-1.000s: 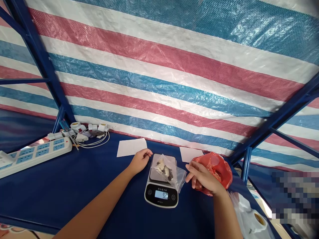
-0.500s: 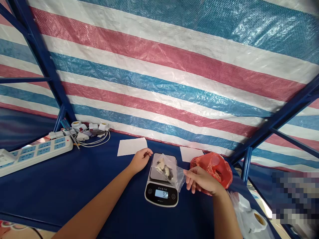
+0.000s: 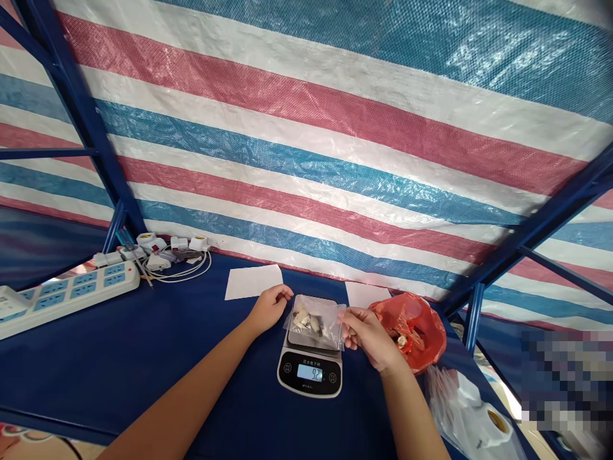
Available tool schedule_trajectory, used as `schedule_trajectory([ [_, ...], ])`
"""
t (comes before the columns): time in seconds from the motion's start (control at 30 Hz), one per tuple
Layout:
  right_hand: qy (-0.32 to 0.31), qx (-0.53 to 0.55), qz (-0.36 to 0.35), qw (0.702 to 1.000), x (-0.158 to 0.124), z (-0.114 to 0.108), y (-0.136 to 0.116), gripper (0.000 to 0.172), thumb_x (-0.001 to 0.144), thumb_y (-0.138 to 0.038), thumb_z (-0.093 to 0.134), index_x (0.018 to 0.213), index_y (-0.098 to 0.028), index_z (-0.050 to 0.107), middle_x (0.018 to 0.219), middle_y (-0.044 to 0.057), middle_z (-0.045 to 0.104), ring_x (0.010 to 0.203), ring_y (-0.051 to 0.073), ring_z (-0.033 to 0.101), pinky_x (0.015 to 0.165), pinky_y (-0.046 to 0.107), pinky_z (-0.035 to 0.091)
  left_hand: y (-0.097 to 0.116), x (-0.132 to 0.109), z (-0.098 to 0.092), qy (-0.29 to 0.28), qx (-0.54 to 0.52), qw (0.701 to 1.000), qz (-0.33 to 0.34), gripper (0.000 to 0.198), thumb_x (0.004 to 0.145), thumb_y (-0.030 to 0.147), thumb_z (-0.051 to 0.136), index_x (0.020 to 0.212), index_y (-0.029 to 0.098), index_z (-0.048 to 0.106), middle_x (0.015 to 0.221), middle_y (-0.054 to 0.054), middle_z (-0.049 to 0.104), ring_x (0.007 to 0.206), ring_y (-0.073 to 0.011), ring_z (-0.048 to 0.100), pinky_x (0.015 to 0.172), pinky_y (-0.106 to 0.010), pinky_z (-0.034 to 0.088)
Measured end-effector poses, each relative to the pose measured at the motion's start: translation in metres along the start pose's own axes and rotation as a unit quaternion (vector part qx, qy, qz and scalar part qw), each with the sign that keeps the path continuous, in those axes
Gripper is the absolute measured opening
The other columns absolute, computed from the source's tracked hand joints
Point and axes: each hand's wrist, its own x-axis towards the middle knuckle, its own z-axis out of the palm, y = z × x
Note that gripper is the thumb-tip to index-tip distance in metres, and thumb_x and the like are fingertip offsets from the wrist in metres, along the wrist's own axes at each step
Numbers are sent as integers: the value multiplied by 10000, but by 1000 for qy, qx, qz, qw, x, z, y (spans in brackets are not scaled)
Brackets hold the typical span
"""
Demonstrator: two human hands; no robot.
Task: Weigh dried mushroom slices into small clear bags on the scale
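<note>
Right fingers point(image 3: 348, 317) pinching clear bag point(image 3: 313, 319), on scale point(image 3: 310, 374)

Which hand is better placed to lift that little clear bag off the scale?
Probably right: the right hand pinches the edge of the clear bag; the left hand rests beside the scale.

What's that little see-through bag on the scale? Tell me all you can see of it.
The bag is small, of thin clear plastic, crinkled and glossy, holding a few pale and dark lumps. It lies flat on the scale platform, overhanging both sides. The right hand pinches its right edge; the left hand rests by its left edge, touch unclear.
</note>
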Motion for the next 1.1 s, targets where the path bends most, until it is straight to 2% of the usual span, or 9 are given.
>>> schedule_trajectory([
  [0.17, 37, 136, -32, 990, -6, 5, -5, 482, 689, -636, 857, 728, -207, 642, 506, -58, 503, 414, 90, 455, 419, 221, 401, 1, 0, 0, 1, 0, 1000, -4, 230, 782, 260, 494, 914, 217, 677, 889, -45, 693, 833, -199, 659, 845, -364, 562],
  [0.37, 68, 212, -67, 973, -22, -33, -5, 490, 589, -597, 934, 578, -204, 643, 358, -67, 408, 303, 65, 330, 308, 188, 262, 3, -2, 0, -3, 1, 1000, -12, 234, 800, 260, 490, 927, 215, 680, 908, -43, 695, 827, -193, 657, 840, -360, 555],
  [0.5, 75, 209, -52, 974, -26, -38, -6, 444, 611, -519, 951, 562, -201, 645, 382, -52, 453, 330, 65, 367, 337, 184, 279, 4, -2, 0, -4, 0, 1000, -14, 226, 806, 262, 491, 924, 216, 677, 909, -42, 693, 818, -192, 655, 833, -355, 551],
  [0.67, 87, 231, -92, 965, -21, -18, -9, 463, 623, -579, 931, 627, -215, 643, 570, -32, 593, 491, 105, 540, 469, 214, 458, 2, -1, 0, -3, 0, 1000, -12, 222, 801, 256, 493, 918, 217, 677, 908, -43, 695, 821, -197, 657, 823, -357, 547],
  [0.77, 46, 97, -68, 992, -13, -15, -7, 445, 690, -601, 869, 667, -202, 672, 541, -25, 576, 501, 124, 541, 512, 242, 464, 1, 0, 0, -4, 0, 1000, -10, 228, 795, 251, 491, 919, 217, 679, 905, -43, 694, 826, -198, 659, 823, -357, 545],
  [0.83, 67, -61, -31, 995, -6, -19, -2, 468, 751, -632, 792, 646, -195, 660, 502, -15, 563, 473, 139, 527, 516, 266, 439, 0, 0, 0, -5, 0, 1000, -8, 232, 792, 250, 490, 921, 216, 679, 900, -43, 693, 829, -198, 660, 818, -352, 543],
  [0.9, 143, -216, -14, 966, -1, -24, 2, 528, 815, -675, 689, 578, -212, 600, 488, 3, 566, 462, 161, 529, 531, 295, 418, 0, 1, 0, -5, -1, 1000, -7, 232, 791, 250, 489, 921, 216, 677, 896, -43, 693, 830, -196, 660, 811, -346, 543],
  [0.97, 217, -303, -29, 927, 1, -31, 5, 576, 872, -692, 592, 530, -230, 546, 483, 15, 563, 481, 182, 543, 574, 319, 420, 0, 1, 0, -5, -2, 1000, -5, 230, 790, 250, 489, 920, 216, 677, 892, -41, 693, 826, -193, 659, 808, -343, 544],
  [1.1, 319, -300, -91, 895, -3, -42, 3, 593, 907, -696, 511, 522, -246, 487, 489, 6, 512, 529, 191, 507, 593, 324, 383, -1, 1, 0, -4, -4, 1000, -4, 231, 791, 251, 489, 922, 217, 676, 893, -40, 694, 812, -190, 658, 817, -347, 549],
])
